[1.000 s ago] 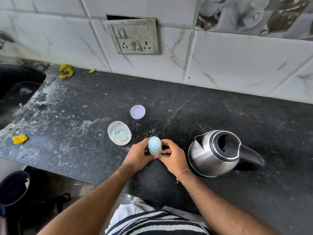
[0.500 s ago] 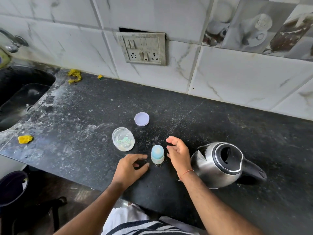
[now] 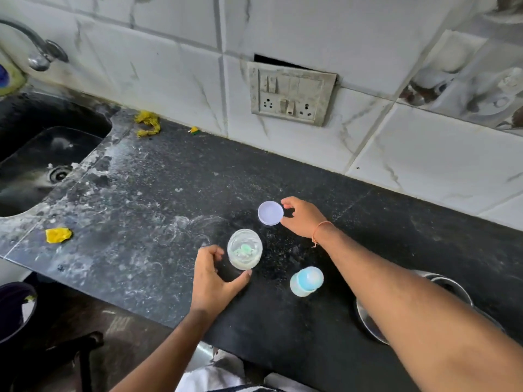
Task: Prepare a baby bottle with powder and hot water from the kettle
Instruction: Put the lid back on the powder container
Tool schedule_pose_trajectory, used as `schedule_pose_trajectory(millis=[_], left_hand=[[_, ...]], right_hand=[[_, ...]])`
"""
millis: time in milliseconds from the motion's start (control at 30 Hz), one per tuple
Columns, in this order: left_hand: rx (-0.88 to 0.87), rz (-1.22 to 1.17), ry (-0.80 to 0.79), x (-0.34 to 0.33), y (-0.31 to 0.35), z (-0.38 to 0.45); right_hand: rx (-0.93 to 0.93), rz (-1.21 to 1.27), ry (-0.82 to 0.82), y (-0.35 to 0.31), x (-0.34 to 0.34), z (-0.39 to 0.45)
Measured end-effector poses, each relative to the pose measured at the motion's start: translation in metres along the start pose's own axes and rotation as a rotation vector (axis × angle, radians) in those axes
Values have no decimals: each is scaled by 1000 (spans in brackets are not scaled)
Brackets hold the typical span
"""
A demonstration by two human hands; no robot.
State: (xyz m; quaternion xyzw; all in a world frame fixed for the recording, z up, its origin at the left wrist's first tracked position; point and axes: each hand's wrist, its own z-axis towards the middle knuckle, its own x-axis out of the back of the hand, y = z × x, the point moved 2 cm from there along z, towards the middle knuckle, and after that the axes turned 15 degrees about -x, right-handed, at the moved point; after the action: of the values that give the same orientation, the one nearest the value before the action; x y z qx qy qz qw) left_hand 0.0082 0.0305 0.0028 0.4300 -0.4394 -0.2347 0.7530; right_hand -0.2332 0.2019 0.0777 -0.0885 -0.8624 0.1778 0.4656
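Note:
The baby bottle (image 3: 306, 281), with its pale blue cap on, stands alone on the black counter (image 3: 158, 199). To its left is a clear powder jar (image 3: 244, 248), open, with a green scoop inside. My left hand (image 3: 210, 275) curls round the jar's left and front side, thumb against its base. The jar's round white lid (image 3: 270, 213) lies flat behind the jar. My right hand (image 3: 304, 219) has its thumb and forefinger on the lid's right edge. The steel kettle (image 3: 370, 326) is mostly hidden under my right forearm.
A sink (image 3: 42, 165) with a tap (image 3: 39, 52) sits at the far left. Yellow scraps (image 3: 58, 234) lie on the counter near the front edge and at the wall. A switch and socket plate (image 3: 290, 96) is on the tiled wall.
Both hands have left the capped bottle. The left moved to the powder jar, the right reached back to the lid. The camera shifted closer and to the left.

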Motion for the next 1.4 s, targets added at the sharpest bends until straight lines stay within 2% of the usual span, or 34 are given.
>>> schedule_pose_trajectory(millis=[100, 233, 367, 533, 667, 800, 967, 1167, 1400], left_hand=[[-39, -22, -152, 1, -11, 11], [-75, -53, -378, 9, -24, 28], [-101, -108, -483, 11, -30, 43], [-113, -156, -499, -2, -29, 53], [-89, -177, -469, -7, -28, 58], [-111, -163, -455, -8, -30, 58], [-109, -162, -445, -8, -31, 53], [-125, -160, -422, -7, -24, 48], [-101, -163, -441, -5, -19, 46]], right_hand=[[-6, -187, -40, -14, -15, 18], [-49, -256, -29, -23, -31, 35], [-32, -365, 57, -25, -42, 39], [31, -522, 58, -27, -39, 18], [150, -617, 39, -37, -26, -25], [261, -695, 101, -44, -19, -67], [317, -641, 141, -54, -10, -100], [338, -474, 47, -66, -22, -112], [420, -511, 71, -77, -45, -102]])
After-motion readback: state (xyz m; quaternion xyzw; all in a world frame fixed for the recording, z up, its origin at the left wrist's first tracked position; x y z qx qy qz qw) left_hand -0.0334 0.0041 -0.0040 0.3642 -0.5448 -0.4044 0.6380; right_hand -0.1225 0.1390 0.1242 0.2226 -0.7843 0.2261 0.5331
